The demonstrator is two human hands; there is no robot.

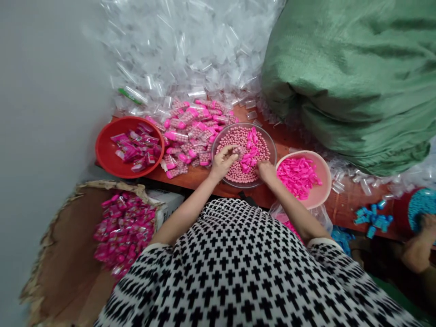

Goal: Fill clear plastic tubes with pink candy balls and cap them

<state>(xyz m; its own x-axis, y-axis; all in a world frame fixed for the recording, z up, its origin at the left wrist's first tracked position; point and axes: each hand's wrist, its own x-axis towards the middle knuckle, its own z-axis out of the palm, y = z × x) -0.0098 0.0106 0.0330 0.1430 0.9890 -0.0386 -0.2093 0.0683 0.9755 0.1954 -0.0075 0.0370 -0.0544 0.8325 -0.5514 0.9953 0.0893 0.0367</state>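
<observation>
A clear bowl (275, 150) full of pink beads (235, 136) stands in front of me, with a strip of bright pink plastic caps (251, 147) lying over the beads. My left hand (223, 162) is at the bowl's left side, closed on a small clear plastic tube (239, 152) that seems to have beads in it. At the right side, my right hand (266, 171) reaches into the bowl with its fingers bent together beside the caps; what they hold, if anything, is hidden. A pile of bead-filled tubes with pink caps (194, 129) lies behind and left of the bowl.
A red bowl (102, 156) of pink packets stands left; a pale pink bowl (327, 175) of pink caps stands right. Empty clear tubes (184, 41) heap behind, beside a green sack (340, 68). A torn carton (64, 254) sits lower left. A co-worker's arm (418, 250) is far right.
</observation>
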